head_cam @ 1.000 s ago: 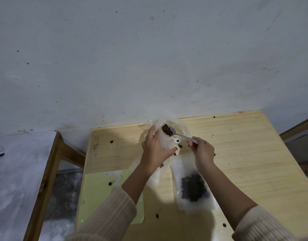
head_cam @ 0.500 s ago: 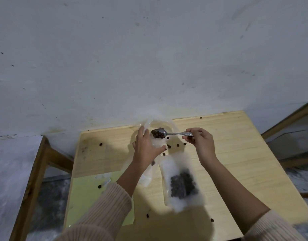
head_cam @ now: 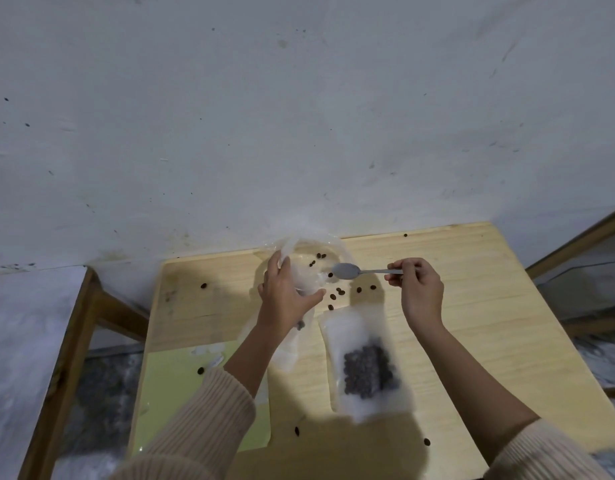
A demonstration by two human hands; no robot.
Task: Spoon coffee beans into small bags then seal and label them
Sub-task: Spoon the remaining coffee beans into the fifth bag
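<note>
On the wooden surface [head_cam: 472, 271] a filled bag [head_cam: 366, 363] lay flat, the left hand [head_cam: 287, 299] gripped an open clear bag [head_cam: 313, 271] near its mouth, and the fingers [head_cam: 399, 273] of the right hand [head_cam: 422, 292] pinched the spoon [head_cam: 347, 270], handle sideways, empty bowl at that mouth's right edge, above spilled beans [head_cam: 339, 292].

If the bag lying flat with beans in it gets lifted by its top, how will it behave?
Likely floppy: the bag is thin, translucent film lying limp on the table. Probably bottom-heavy, since its beans are bunched toward the near end. Beans may spill if the mouth is unsealed; I cannot tell.
</note>
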